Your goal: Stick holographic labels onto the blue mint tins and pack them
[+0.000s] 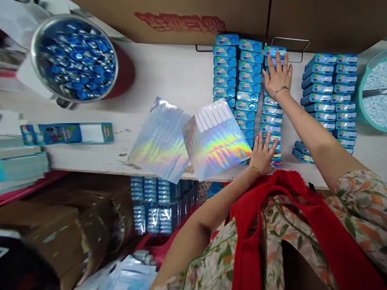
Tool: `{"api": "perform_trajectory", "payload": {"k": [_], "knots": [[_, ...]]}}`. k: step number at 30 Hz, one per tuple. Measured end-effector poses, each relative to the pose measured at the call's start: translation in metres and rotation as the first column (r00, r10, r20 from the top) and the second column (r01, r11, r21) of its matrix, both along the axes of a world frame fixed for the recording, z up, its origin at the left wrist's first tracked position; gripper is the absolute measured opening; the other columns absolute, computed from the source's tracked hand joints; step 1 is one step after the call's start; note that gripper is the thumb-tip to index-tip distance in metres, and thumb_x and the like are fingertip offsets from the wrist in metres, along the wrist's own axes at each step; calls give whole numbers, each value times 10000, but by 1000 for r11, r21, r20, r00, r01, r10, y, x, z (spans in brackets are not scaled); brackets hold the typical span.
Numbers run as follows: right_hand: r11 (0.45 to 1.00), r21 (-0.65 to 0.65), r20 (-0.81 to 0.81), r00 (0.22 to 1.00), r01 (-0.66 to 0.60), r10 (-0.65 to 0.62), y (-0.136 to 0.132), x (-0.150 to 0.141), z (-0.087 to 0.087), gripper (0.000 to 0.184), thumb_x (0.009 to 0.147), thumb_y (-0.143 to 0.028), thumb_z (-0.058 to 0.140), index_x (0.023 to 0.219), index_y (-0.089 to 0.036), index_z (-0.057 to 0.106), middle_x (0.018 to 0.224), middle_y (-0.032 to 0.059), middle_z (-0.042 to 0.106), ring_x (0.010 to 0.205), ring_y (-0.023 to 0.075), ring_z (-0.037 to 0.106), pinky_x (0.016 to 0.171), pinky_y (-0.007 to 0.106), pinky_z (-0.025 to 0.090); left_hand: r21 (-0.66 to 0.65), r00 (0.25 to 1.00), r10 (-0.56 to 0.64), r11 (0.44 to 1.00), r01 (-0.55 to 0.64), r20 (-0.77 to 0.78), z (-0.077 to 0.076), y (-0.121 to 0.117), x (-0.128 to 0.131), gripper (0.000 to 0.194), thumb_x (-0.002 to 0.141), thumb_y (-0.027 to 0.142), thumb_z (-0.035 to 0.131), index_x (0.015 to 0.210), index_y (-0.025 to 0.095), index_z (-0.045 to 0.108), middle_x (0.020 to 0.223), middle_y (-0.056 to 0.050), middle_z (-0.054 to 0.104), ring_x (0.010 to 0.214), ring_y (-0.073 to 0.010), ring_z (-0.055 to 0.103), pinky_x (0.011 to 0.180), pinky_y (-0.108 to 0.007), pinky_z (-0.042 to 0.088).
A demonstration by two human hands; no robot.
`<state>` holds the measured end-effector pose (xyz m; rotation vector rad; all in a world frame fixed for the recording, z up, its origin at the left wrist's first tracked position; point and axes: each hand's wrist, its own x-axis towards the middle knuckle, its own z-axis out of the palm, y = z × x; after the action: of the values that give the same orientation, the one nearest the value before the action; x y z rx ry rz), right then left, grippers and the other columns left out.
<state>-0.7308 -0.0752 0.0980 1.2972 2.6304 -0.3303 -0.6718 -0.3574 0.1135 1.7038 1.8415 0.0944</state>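
Observation:
Small blue printed boxes (225,61) stand in long rows on the white table. My right hand (279,76) lies with fingers spread on the far end of the rightmost of these rows. At the near end of that same row, my left hand (263,154) rests against the boxes, its fingers stretched out. Left of the rows are two shiny silver sheets; the upper sheet (215,144) carries several white label strips (213,115) and reaches close to my left hand. The other sheet (162,140) lies partly under it.
More blue boxes (320,82) are stacked at right, beside a turquoise basin (365,112) of small white pieces. A metal pot (116,79) of blue caps stands at upper left. A large cardboard box (172,2) borders the back. An opened blue carton (95,132) lies left.

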Motion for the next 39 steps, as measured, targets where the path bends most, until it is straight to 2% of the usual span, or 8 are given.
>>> {"api": "perform_trajectory", "payload": {"k": [16,19,22,25,28,31,34,39], "knots": [[991,130,6,999,36,-37,44,90,1,666,1038,-503,186,1627,-194,218,1715,170,175,1603,331,130,1212,719,155,31,972,-182,983,180,149,24,50,60,1122,769,514,788,1635,125,190,1701,-263,55,1572,-493,57,1248,-674,164],[989,122,28,996,87,-91,46,88,0,711,1038,-543,160,1639,-162,172,1720,191,124,1606,344,91,1192,724,153,145,958,-133,985,99,254,20,44,17,958,883,598,625,1623,125,242,1704,-233,139,1595,-435,86,1258,-683,103],[980,108,-73,984,169,-162,34,80,2,811,1012,-626,208,1643,-121,136,1721,215,63,1605,358,12,1190,710,54,286,944,131,933,-221,301,5,19,-80,652,1013,525,373,1552,161,397,1623,-180,407,1567,-314,292,1291,-599,129],[997,47,-211,976,54,-43,-3,56,14,818,993,-630,306,1632,-134,188,1728,194,53,1602,372,-20,1216,696,-5,258,712,665,664,-701,226,-16,-17,-193,670,1027,521,291,1529,88,393,1602,-210,423,1543,-282,332,1293,-515,194],[983,-61,-259,954,-176,155,-58,14,31,758,970,-591,394,1588,-161,305,1735,152,92,1606,387,-7,1240,708,-8,11,553,824,556,-831,126,-34,-42,-267,639,970,481,458,1508,136,431,1619,-160,417,1561,-337,269,1278,-606,109],[909,-143,-354,878,-391,322,-112,-30,42,643,981,-554,382,1528,-218,417,1719,107,205,1608,342,67,1274,649,24,-197,582,783,620,-759,220,-38,-48,-284,418,891,489,561,1116,164,695,1195,-117,736,1179,-286,636,1144,-513,401],[836,-187,-394,819,-515,416,-145,-57,46,586,1006,-529,331,1459,-195,496,1593,150,445,1511,339,321,1267,609,109,-84,610,635,723,-686,474,-26,-40,-267,336,862,508,573,800,186,647,751,-27,677,715,-155,592,756,-299,525],[816,-239,-348,831,-526,433,-137,-48,41,574,1041,-481,175,1106,-203,673,1092,158,727,1098,310,595,1023,496,372,237,755,398,782,-576,521,0,-8,-236,303,968,418,489,960,174,668,875,-53,688,814,-168,624,767,-280,494]]}}
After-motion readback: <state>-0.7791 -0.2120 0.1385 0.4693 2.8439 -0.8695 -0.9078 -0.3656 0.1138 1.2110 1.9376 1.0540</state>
